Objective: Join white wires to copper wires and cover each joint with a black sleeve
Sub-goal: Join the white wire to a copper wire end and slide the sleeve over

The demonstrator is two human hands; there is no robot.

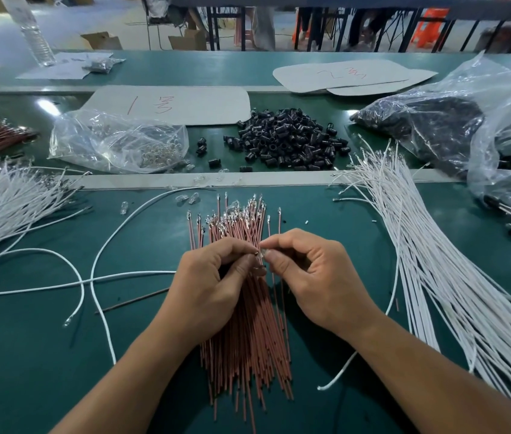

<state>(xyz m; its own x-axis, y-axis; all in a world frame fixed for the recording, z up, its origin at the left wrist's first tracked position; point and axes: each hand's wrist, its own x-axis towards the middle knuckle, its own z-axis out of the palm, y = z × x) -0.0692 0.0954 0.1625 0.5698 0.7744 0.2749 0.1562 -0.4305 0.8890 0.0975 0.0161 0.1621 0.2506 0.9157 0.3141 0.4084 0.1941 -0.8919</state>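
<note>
Showing copper-pink along the wire bundle (244, 324); gleaming white on the wires (435, 261) right of that bundle, glossy black on the sleeve heap (288, 142) beyond it, teal-green across the table (29, 355) under it.

The near left of the green table (22, 364) is free; only a few loose white wires (92, 270) cross it. The copper wires (247, 339) fill the middle. A narrow, mostly bare strip separates them from the thick white wire bundle (441, 277) on the right. Further back, the black sleeves (288, 139) and a plastic bag (116, 142) block the way.
</note>
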